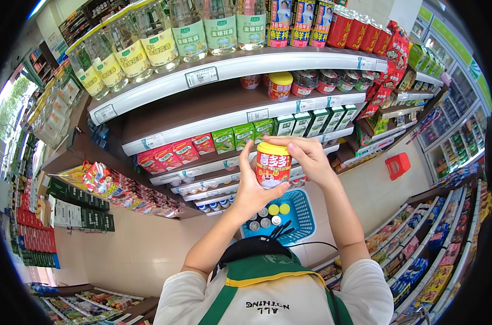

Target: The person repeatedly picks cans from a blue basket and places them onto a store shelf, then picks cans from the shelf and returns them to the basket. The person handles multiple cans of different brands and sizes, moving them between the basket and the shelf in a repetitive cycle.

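Between my two hands is an upright red can with a yellow lid (273,164), its printed front facing me. My left hand (250,185) grips the can's left side and underside. My right hand (305,156) touches the lid and upper right side with its fingers. Below the can, a blue plastic basket (307,211) holds several cans, some with yellow lids (279,209) and some with silver tops (265,222). On the shelf ahead stands a similar red can with a yellow lid (280,86), beside dark-lidded jars (305,82).
Glass bottles (188,32) and red cans (345,28) line the top shelf. Drink cartons (223,140) stand on a lower one. Hanging snack packs (120,191) project at the left. A red plastic stool (397,165) is on the floor at right, near glass-fronted coolers (453,118).
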### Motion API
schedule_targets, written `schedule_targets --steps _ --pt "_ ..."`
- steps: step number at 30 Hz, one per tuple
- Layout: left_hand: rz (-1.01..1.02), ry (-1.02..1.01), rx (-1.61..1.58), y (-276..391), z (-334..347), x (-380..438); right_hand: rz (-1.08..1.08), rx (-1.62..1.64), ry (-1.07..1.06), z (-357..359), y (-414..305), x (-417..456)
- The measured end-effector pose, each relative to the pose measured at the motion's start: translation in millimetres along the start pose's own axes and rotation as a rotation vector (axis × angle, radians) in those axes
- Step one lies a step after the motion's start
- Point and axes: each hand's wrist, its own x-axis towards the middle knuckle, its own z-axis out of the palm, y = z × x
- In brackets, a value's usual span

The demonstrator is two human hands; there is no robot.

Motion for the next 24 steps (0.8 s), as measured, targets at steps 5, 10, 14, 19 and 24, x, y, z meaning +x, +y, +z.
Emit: schedule_targets --steps 5,10,14,19,24 --pt "0.019 -0.024 0.082 -3 2 -8 -0.063 -0.005 -0.038 -7 -12 -16" --pt "-0.036 -0.081 0.073 -3 16 -17 0.011 0.078 -0.162 -6 -11 -25" --pt "-0.047 -0.077 0.072 -21 22 -22 0.119 0.112 -0.151 -10 4 -42" --pt "-0.095 -0.047 0.067 -41 33 -30 0.165 0.006 -0.078 -21 22 -69" --pt "-0.181 -0.062 0.083 -68 42 -36 0.212 -0.075 0.01 -34 33 -96"
